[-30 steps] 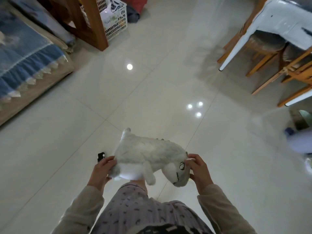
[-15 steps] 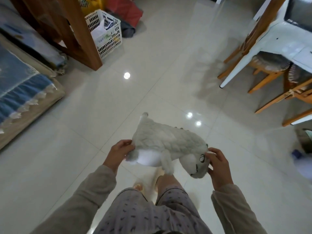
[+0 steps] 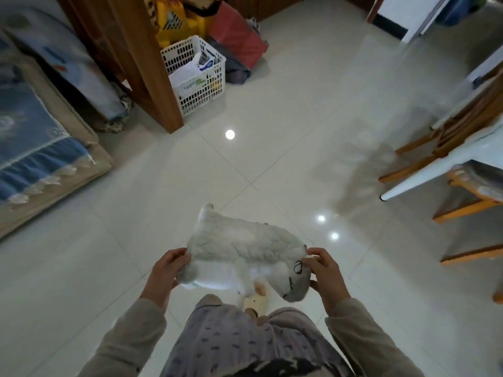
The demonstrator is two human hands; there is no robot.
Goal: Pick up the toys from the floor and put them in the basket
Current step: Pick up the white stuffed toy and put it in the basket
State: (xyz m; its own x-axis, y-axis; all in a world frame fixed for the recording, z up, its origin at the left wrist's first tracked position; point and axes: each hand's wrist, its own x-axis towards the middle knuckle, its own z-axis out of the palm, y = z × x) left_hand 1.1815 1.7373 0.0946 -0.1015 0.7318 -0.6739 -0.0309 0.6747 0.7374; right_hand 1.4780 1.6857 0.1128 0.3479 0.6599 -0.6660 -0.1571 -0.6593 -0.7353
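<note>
A grey and white plush animal (image 3: pixel 242 246) hangs level in front of me, above the tiled floor. My left hand (image 3: pixel 167 270) grips its rear end and my right hand (image 3: pixel 325 273) pinches its head by the ear. Its face with a stitched eye points down to the right. A white plastic basket (image 3: pixel 202 89) with papers and packets inside stands far ahead to the left, beside a wooden post (image 3: pixel 152 77).
A sofa with a blue cover (image 3: pixel 35 148) fills the left side. Wooden chairs (image 3: pixel 424 159) and a white table leg (image 3: pixel 424 178) stand on the right. Yellow and red bags (image 3: pixel 236 36) lie behind the basket. Glossy tiles lie between me and the basket.
The view has lifted and moved forward, so the basket and the post appear nearer and lower in view. Both hands keep the same grip on the plush animal.
</note>
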